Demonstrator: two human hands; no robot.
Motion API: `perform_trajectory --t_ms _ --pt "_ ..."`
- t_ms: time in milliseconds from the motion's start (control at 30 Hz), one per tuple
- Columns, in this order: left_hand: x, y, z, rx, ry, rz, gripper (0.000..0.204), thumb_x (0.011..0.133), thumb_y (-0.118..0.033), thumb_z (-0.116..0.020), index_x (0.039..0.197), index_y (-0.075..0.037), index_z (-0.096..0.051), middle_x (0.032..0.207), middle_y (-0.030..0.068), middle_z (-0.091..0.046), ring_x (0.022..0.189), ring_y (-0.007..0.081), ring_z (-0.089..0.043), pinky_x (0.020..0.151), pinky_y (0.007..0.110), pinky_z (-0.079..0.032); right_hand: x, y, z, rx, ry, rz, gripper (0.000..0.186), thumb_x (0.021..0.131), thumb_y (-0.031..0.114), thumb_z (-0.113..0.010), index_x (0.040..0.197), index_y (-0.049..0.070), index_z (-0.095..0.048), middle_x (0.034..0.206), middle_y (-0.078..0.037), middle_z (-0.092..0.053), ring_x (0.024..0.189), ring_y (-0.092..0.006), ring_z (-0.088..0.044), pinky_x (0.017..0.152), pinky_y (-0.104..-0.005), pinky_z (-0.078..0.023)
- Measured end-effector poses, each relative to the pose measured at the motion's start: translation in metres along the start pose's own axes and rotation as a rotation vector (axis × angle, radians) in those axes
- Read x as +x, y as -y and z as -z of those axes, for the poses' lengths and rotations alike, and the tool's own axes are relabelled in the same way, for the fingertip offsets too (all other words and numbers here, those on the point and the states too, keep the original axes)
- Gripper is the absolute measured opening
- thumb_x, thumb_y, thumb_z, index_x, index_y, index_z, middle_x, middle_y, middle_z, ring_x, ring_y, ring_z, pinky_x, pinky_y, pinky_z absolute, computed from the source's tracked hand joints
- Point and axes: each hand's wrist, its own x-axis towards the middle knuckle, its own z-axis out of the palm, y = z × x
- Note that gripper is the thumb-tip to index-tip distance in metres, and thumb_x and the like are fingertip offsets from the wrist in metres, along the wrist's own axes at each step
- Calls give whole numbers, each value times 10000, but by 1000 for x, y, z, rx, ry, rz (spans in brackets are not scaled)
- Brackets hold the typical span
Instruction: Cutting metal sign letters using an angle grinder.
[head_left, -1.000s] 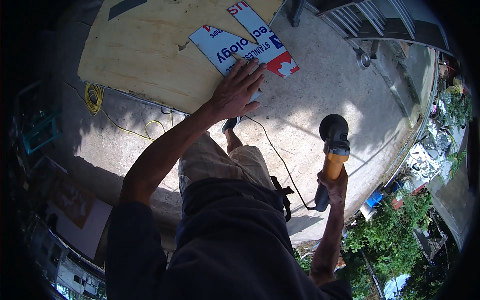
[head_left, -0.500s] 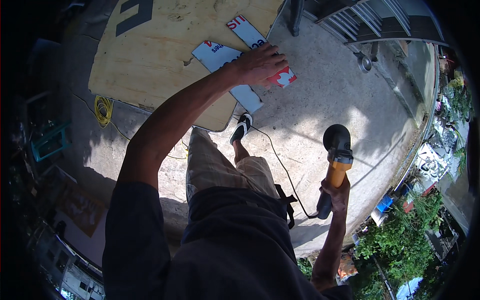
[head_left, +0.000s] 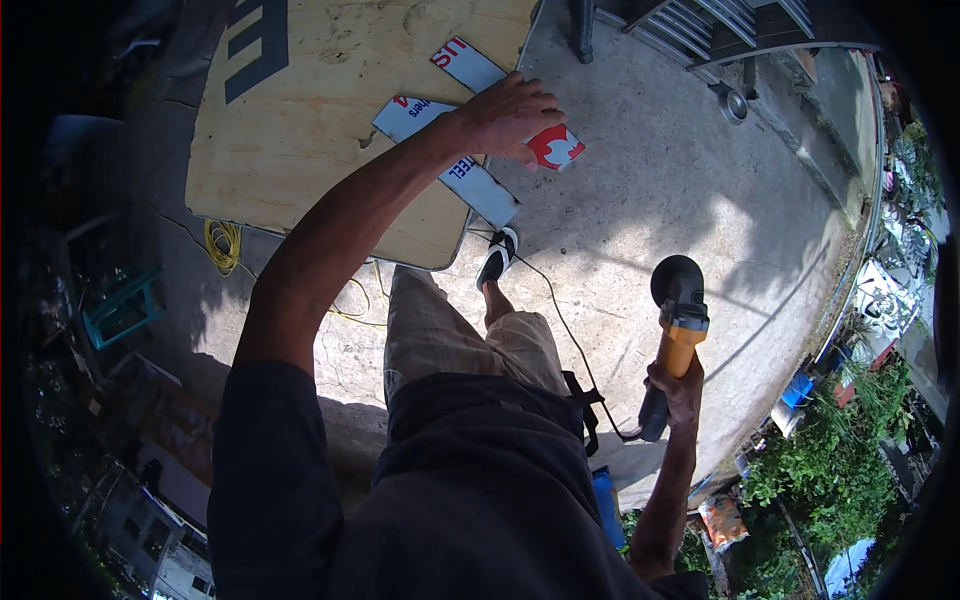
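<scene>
Head view looks down on a person standing on sunlit concrete. Their left hand (head_left: pixel 510 115) reaches out with fingers spread flat, pressing on the upper of two white, red and blue sign strips (head_left: pixel 555 147) that lie crossing the edge of a plywood sheet (head_left: pixel 320 130); the lower strip (head_left: pixel 480 185) sits just beside it. Their right hand (head_left: pixel 678 388) is wrapped tight around the orange handle of an angle grinder (head_left: pixel 678 305), held out to the side, well apart from the strips. A metal bowl (head_left: pixel 733 104) sits on the concrete near a gate; its contents cannot be made out. A yellow cord (head_left: pixel 222 243) lies coiled beside the plywood.
</scene>
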Motion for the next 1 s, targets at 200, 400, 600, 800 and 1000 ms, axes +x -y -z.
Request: perform_trajectory --t_ms 200,400,600,800,1000 --pt "-3 1 -11 -16 -70 4 810 693 -439 -887 1363 -82 -606 1336 39 -622 1282 242 -526 1107 408 -384 0 9 -3 -2 28 13 422 742 75 -781 1114 10 -591 829 -57 -621 668 -174 -650 640 -326 -556" --pt "-10 11 -26 50 -376 141 416 899 -317 -761 1215 -59 -680 1244 76 -672 1255 255 -543 1095 404 -403 4 10 1 -13 32 7 419 730 76 -775 1102 8 -592 823 -62 -613 662 -183 -650 633 -329 -553" --pt "4 29 10 -150 -179 222 152 874 -239 -789 941 -105 -762 929 53 -759 1062 247 -656 918 416 -498 4 15 2 7 39 -12 429 718 94 -776 1097 7 -596 812 -64 -611 657 -189 -653 624 -333 -554" --pt "-6 59 51 -544 126 248 165 902 -197 -763 942 -37 -764 867 109 -759 776 217 -708 721 365 -532 5 9 3 100 56 5 439 701 132 -777 1079 11 -589 795 -66 -612 642 -192 -651 614 -334 -552" --pt "-55 92 38 -563 68 327 237 951 -218 -725 958 19 -732 803 115 -728 708 157 -648 686 351 -517 5 3 -3 206 44 19 465 693 169 -786 1081 15 -582 773 -70 -611 621 -191 -645 604 -338 -556"
